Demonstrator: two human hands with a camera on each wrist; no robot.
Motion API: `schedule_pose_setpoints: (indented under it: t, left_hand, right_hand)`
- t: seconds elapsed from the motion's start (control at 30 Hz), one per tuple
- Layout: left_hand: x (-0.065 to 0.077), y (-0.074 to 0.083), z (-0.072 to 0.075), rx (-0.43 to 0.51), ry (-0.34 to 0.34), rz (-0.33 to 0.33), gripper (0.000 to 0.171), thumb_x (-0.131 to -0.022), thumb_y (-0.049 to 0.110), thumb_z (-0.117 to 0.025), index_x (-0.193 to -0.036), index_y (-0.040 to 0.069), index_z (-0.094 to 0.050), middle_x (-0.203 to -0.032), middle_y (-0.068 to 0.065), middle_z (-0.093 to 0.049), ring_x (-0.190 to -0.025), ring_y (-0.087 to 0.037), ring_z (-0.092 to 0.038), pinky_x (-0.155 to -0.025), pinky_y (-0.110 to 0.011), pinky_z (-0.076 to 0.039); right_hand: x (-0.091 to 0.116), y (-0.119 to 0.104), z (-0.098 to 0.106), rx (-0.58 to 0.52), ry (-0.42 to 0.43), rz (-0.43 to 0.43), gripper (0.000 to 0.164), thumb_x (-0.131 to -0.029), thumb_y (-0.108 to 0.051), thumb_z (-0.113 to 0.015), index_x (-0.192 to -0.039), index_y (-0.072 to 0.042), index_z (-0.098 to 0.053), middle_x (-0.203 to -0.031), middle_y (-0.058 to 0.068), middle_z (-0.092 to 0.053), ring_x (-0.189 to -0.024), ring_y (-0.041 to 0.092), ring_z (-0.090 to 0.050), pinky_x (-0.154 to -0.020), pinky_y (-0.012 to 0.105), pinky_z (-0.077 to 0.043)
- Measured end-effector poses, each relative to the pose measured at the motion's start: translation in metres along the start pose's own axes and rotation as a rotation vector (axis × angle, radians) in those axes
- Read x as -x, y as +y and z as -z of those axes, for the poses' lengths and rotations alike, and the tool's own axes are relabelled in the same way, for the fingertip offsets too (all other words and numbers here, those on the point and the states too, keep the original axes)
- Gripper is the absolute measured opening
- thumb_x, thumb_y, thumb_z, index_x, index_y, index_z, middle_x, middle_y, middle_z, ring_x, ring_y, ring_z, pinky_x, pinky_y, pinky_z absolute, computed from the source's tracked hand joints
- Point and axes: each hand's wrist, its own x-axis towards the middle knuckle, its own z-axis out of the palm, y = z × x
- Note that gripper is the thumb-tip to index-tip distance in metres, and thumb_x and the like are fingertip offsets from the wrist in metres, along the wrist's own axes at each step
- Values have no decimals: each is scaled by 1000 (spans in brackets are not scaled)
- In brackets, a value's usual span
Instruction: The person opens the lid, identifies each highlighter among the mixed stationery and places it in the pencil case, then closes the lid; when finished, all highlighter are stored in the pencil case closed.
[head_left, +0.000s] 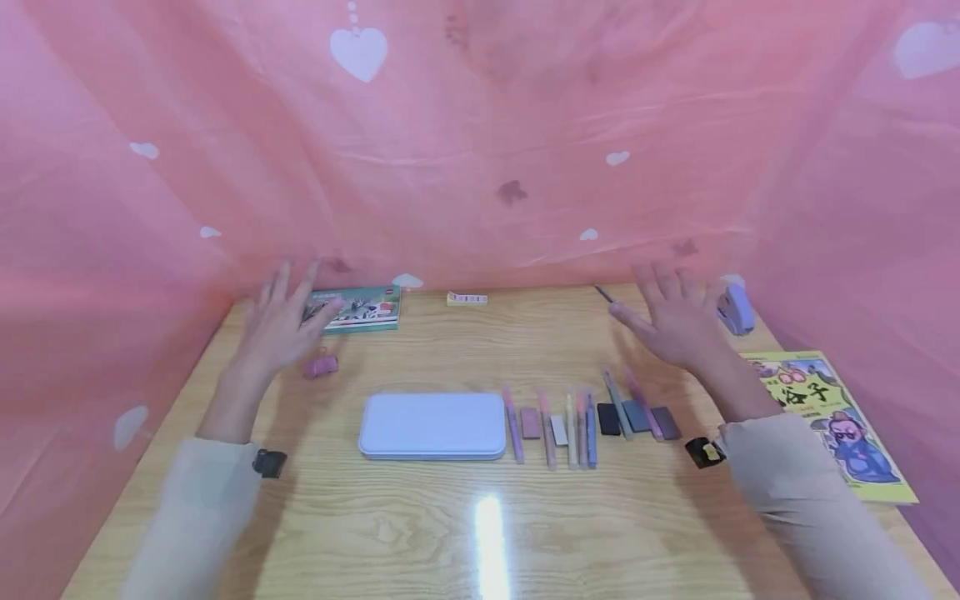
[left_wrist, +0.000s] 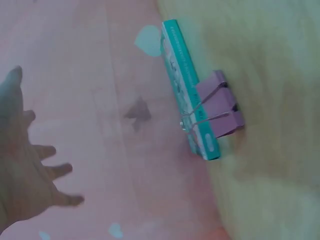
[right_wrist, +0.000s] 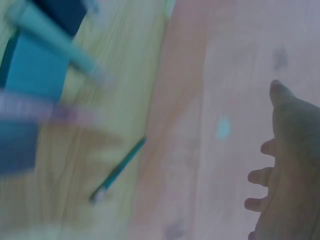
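Both hands hover over the table with fingers spread and nothing held. My left hand (head_left: 279,329) is nearest a teal-edged booklet or box (head_left: 378,308) and a pink-purple binder clip (head_left: 321,367) with wire handles. The left wrist view shows that binder clip (left_wrist: 218,105) in front of the teal spine (left_wrist: 182,70). Near the thumb of my right hand (head_left: 678,325) lies a thin dark pen or pencil (head_left: 604,293), seen teal in the right wrist view (right_wrist: 117,171). Between the hands sits a closed pale pencil case (head_left: 432,426). Right of it are several colored pens (head_left: 572,429) and small blocks like erasers (head_left: 609,419).
A purple stapler (head_left: 738,310) stands at the back right corner. In front of it, a yellow illustrated book (head_left: 862,442) lies partly beneath the right forearm. A small yellow-and-white box (head_left: 467,299) lies at the back edge. Pink cloth (head_left: 480,167) hangs around the table.
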Motion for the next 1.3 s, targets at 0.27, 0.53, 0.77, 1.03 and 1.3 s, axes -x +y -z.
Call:
schedule_pose_setpoints:
  t: [0.27,0.53,0.77,1.03,1.3]
  left_hand:
    - [42,13,-18,443,7,-57,88,-82,40,-71,-149,39,-15,-158,-8,-8,-141,-39,-14,-104,-73,-19]
    - [70,17,-55,742,-283,-9,102,-69,32,-84,-149,32,-20,-150,-14,-25,-133,-42,-30,-104,-60,-34]
    - [75,11,-83,896,-465,-23,106,-65,16,-86,-148,8,-22,-149,-17,-31,-137,-37,-29,-111,-51,-29]
    - [76,19,-96,622,-491,-49,103,-55,24,-90,-143,16,-36,-143,-4,-39,-135,-25,-33,-113,-47,-28]
    - [81,21,-93,562,-471,-17,95,-57,19,-88,-140,19,-40,-139,-2,-43,-129,-24,-40,-109,-48,-35]
  right_hand:
    - [1,-68,-12,22,12,221,81,-90,-63,-40,-151,-13,-20,-156,17,-13,-142,42,-9,-107,72,2]
    - [13,-133,-42,-6,22,477,69,-88,-51,-55,-143,-13,-39,-145,16,-40,-131,35,-39,-111,56,-27]
    - [26,-190,-71,-31,-99,575,59,-83,-44,-65,-132,-14,-54,-131,11,-56,-118,28,-54,-95,45,-49]
    - [35,-227,-97,94,-161,629,39,-70,-37,-77,-103,-19,-64,-95,1,-59,-84,18,-56,-53,28,-50]
    - [41,-249,-109,230,-168,574,41,-71,-23,-75,-108,-18,-59,-96,7,-57,-80,20,-52,-41,25,-40]
